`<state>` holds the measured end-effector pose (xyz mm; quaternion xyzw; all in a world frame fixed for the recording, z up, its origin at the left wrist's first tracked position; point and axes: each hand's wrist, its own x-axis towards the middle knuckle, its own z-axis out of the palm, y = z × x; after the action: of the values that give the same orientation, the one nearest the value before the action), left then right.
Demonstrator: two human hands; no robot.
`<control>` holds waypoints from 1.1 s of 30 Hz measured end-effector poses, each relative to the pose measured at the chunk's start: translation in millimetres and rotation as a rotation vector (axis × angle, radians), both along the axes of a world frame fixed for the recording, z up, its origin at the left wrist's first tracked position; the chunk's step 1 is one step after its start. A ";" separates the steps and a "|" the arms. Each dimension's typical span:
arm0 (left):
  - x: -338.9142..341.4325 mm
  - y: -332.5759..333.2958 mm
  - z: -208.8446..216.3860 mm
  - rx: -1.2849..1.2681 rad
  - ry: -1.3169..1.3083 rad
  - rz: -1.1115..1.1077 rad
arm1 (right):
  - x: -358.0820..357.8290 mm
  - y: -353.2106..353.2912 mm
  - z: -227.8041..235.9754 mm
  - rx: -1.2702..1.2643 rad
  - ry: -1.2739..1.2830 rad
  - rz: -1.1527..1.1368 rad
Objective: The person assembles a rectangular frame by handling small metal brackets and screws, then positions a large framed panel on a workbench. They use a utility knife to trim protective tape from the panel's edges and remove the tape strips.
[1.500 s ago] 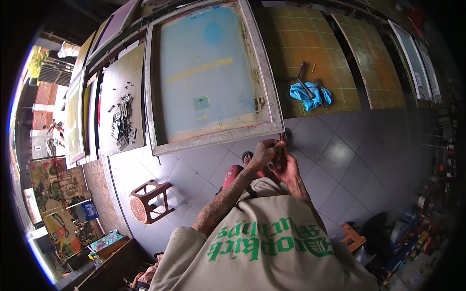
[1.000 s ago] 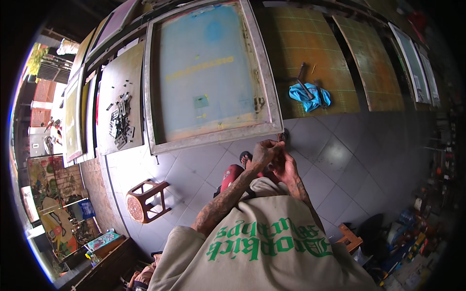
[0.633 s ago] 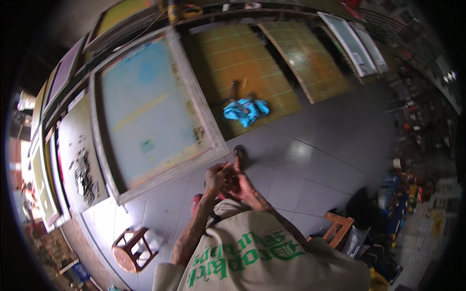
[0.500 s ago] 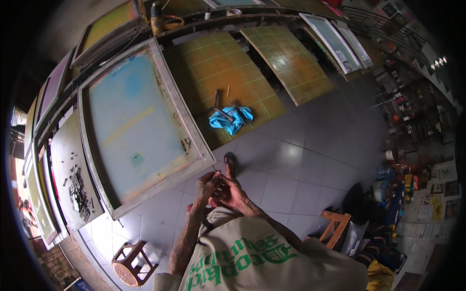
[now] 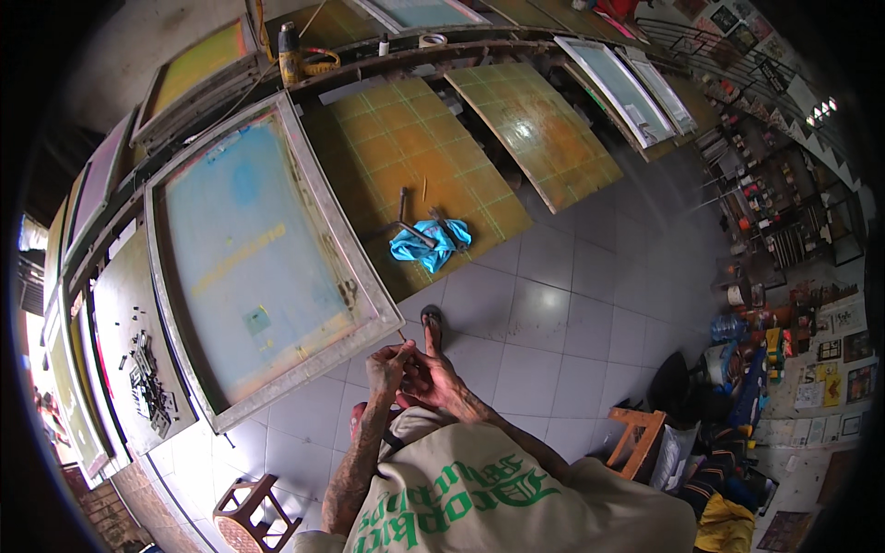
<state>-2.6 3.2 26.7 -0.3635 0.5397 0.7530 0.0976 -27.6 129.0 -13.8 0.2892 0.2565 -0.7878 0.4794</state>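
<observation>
My left hand (image 5: 386, 370) and my right hand (image 5: 433, 376) meet in front of my body, fingertips pinched together. Whatever lies between them is too small to make out. Just beyond them is the near right corner of a large screen-printing frame (image 5: 304, 364), its pale mesh stained blue and yellow. Past that, a blue cloth (image 5: 410, 249) lies crumpled on a brown board with green grid lines (image 5: 396, 134). A bent metal tool (image 5: 404, 214) rests partly on the cloth, and a thin stick (image 5: 425, 189) lies beside it.
A board at left carries a heap of small dark parts (image 5: 147, 382). A brown stool (image 5: 256, 516) stands at lower left, a wooden stool (image 5: 636, 441) at lower right. A yellow heat gun (image 5: 289, 57) stands behind the frame. Another gridded board (image 5: 535, 129) juts out farther right.
The view has shifted slightly, so the boards and frame sit a little lower and to the left. My hands stay pinched together; a thin tip seen above the fingers earlier no longer shows clearly.
</observation>
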 end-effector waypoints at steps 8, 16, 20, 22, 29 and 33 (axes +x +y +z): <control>2.0 5.3 -18.5 -0.089 0.048 -0.047 | -1.1 2.2 10.0 -0.080 -0.042 0.013; 3.2 0.7 -15.6 -0.021 0.126 -0.046 | 1.2 -7.0 24.2 0.040 -0.055 -0.053; 1.7 0.1 -9.0 -0.051 0.026 -0.021 | 1.4 -11.8 40.8 0.124 -0.066 -0.099; 2.4 -3.0 -17.0 -0.114 0.091 -0.047 | 0.3 -8.6 38.6 0.086 -0.138 -0.043; 4.5 -5.4 -18.7 -0.025 0.047 -0.021 | 0.4 -9.3 27.7 0.137 -0.051 -0.051; 0.9 -1.1 -17.5 -0.038 0.032 -0.016 | 0.4 -1.5 9.7 0.089 -0.049 -0.043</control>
<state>-1.8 2.0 9.2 -0.3489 0.5584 0.7475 0.0882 -27.2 127.5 -4.1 0.3348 0.2729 -0.7786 0.4552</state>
